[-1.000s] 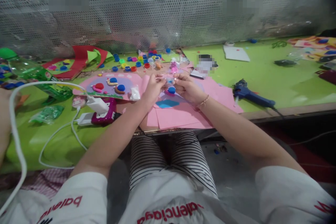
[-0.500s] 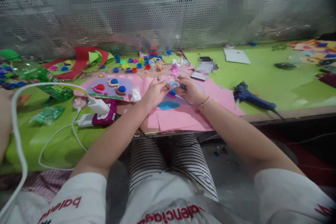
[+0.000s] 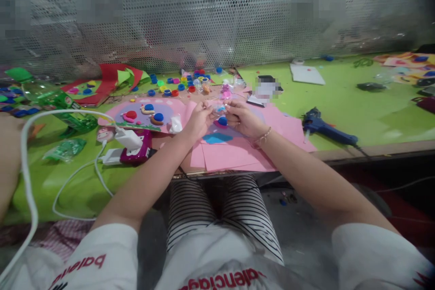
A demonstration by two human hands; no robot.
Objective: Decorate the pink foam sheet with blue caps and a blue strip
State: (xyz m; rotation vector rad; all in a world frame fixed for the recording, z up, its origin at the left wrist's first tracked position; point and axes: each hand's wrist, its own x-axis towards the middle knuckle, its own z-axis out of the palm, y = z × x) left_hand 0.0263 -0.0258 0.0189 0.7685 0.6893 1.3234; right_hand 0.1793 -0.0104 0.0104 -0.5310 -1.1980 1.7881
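Between my hands is a small clear plastic packet with something light blue inside. My left hand pinches its left side, and my right hand grips its right side with curled fingers. Below them lie pink sheets bearing a blue puddle-shaped patch. A blue bottle cap sits on the pink and lilac sheet just under the packet. To the left, a decorated pink card carries snail figures with red and blue caps as shells. A crumpled white piece rests beside my left hand.
A blue glue gun lies at right. Several coloured bottle caps are scattered behind. At left are a green bottle, a purple power strip with white cables, and another person's arm. A phone lies beyond my right hand.
The packet has shifted slightly left and up between my fingers, and the blue cap beneath shows more clearly. The right hand's fingers have curled in a little. The camera view has moved slightly.
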